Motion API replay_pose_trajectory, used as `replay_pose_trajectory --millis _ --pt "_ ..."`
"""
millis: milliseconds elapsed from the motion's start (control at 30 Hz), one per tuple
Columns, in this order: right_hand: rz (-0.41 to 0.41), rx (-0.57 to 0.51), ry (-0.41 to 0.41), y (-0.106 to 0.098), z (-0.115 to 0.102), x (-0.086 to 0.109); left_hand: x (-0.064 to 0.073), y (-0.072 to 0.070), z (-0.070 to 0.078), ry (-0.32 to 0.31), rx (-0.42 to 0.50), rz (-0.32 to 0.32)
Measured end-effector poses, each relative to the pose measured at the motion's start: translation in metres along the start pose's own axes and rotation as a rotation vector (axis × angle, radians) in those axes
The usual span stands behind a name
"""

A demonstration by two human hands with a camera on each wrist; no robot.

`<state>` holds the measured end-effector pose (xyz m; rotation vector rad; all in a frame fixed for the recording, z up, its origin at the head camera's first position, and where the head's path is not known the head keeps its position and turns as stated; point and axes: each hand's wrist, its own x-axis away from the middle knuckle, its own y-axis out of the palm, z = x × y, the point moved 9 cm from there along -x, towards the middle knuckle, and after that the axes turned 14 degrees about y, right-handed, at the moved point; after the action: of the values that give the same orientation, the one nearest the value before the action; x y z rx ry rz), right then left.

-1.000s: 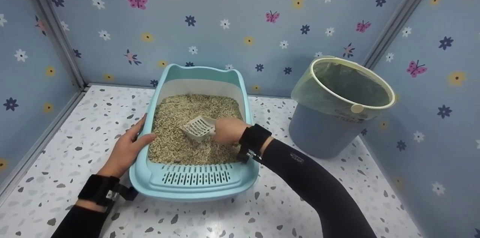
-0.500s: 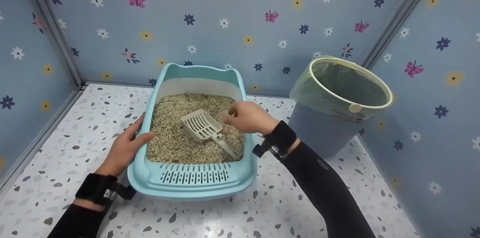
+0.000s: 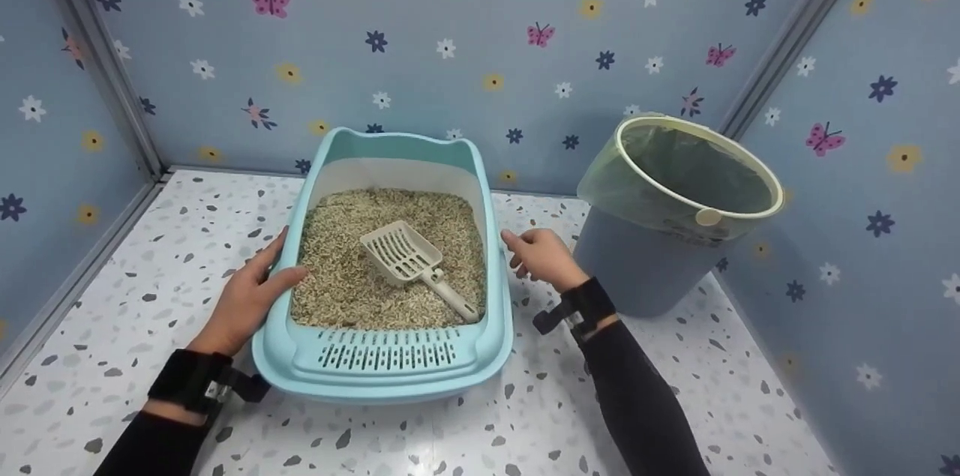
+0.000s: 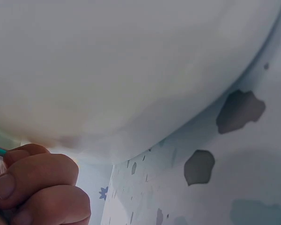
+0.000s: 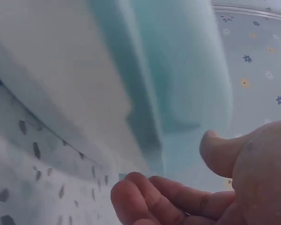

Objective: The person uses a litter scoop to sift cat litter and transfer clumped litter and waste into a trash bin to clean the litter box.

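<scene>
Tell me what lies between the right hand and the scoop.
In the head view, litter and the blue tray's side rim lie between the right hand and the scoop.

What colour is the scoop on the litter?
The scoop is beige, clearest in the head view.

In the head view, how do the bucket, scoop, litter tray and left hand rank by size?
1. Litter tray
2. Bucket
3. Scoop and left hand, which look too alike to rank.
</scene>
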<state>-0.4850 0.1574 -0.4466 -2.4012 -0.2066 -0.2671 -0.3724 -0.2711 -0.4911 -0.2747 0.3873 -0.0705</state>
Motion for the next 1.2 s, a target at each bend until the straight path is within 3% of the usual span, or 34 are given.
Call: replay_pose_trajectory --millis 267,433,567,767,1067,1200 --pt "-0.037 -0.299 0.035 0.024 0.025 -0.003 0.002 0.003 0.001 0.000 0.011 0.007" --pt "-0.156 -0.492 0.041 0.035 0.028 -0.005 0.003 0.000 0.003 0.005 -0.019 0.006" --pt "-0.224 -0.585 0.061 0.040 0.028 -0.006 0.003 -0.002 0.003 0.001 -0.040 0.004" --pt "-0.240 -0.594 0.077 0.044 0.026 -0.006 0.000 -0.005 0.002 -0.015 -0.053 -0.013" --pt "-0.211 -0.525 0.099 0.048 0.026 0.001 -0.003 -0.007 0.004 -0.048 -0.074 -0.141" --pt "-0.207 -0.557 0.102 0.051 0.029 0.009 -0.007 -0.008 0.004 -0.055 -0.070 -0.182"
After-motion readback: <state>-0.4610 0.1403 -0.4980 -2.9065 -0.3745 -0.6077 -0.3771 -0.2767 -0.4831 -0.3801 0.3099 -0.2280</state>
